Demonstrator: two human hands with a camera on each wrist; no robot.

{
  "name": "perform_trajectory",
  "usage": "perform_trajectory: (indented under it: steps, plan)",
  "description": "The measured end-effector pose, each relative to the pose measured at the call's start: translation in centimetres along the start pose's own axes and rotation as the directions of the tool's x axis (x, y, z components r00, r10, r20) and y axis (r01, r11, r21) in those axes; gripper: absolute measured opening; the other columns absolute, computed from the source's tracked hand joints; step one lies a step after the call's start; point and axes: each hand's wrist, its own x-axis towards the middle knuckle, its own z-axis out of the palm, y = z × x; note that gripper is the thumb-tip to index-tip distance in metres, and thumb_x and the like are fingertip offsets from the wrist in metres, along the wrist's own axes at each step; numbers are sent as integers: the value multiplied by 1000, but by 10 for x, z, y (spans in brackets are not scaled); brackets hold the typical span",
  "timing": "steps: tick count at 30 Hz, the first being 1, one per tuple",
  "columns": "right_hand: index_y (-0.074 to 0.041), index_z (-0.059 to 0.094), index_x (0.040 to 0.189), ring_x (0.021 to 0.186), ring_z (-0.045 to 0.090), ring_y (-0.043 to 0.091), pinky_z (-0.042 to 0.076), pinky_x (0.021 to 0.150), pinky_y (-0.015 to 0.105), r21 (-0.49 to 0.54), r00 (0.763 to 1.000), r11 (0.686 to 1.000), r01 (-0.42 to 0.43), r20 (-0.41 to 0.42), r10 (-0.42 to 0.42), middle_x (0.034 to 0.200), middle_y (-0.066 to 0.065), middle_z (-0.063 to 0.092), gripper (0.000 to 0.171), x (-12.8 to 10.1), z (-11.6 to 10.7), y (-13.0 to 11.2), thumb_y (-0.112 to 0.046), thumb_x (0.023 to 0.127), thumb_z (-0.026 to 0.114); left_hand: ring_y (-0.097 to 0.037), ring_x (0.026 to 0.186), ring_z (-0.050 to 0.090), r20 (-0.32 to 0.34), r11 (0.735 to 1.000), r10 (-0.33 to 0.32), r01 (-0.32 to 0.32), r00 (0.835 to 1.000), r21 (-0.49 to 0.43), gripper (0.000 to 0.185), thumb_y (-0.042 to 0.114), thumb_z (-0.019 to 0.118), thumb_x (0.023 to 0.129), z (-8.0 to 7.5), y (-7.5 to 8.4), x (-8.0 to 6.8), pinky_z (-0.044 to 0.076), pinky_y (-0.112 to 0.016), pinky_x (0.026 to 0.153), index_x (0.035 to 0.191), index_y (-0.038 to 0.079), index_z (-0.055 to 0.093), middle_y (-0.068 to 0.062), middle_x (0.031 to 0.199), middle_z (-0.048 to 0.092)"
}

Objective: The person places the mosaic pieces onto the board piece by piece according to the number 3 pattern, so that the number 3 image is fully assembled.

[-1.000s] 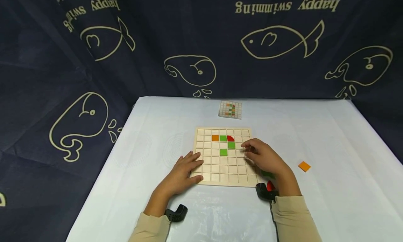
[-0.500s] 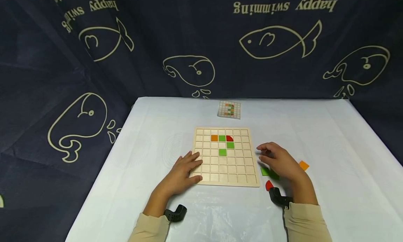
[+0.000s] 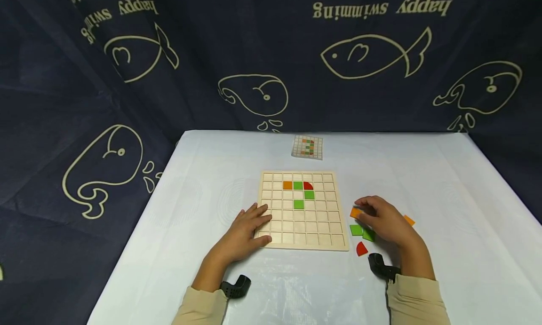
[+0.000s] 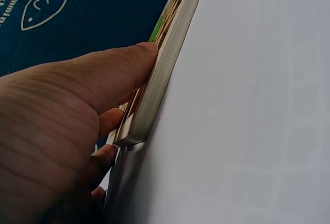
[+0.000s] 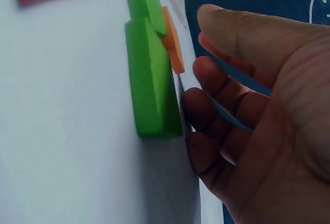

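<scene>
A wooden grid board lies on the table, with an orange tile, several green tiles such as the green tile, and a red quarter-round tile in its cells. My left hand rests on the board's left edge, fingers spread; its thumb lies on the rim in the left wrist view. Right of the board, my right hand hovers with loosely bent fingers by a loose orange tile. In the right wrist view, that hand's fingers look apart from the orange tile.
Loose green tiles and a red quarter-round tile lie below the right hand. Another orange tile is partly hidden behind it. A pattern card lies beyond the board. A dark fish-print cloth hangs behind the table.
My right hand has moved right and slightly towards me, off the board's right edge to the loose tiles. The loose orange tile by its fingertips now shows. My left hand stays put.
</scene>
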Motion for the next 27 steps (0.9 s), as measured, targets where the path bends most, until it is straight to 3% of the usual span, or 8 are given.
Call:
perform_trajectory:
  steps: [6,17,27]
  plan:
    - [-1,62,125,118,53,38,40,103,57,-11,999,999,-32,36,33,127,19,58,34,1,1,3,-11,93,68,-35,148,21,3,1000,-2,2,1000,0,55,26,72,92,-1,2,0,13,-61,116,140,5,57,-11,155,39]
    - [0,65,120,116,53,38,40,102,59,-56,1000,998,19,23,-18,122,18,60,29,2,7,5,1,91,63,-34,148,21,-1,1000,-3,3,1000,5,55,27,72,91,1,1,-1,13,-60,116,140,5,57,-10,156,39]
    - [-1,66,123,114,53,37,40,102,60,-66,999,997,34,21,-32,122,18,59,34,3,7,6,4,89,62,-34,148,22,-7,1000,-2,2,1000,11,55,26,73,91,2,0,0,14,-60,116,140,6,58,-10,155,39]
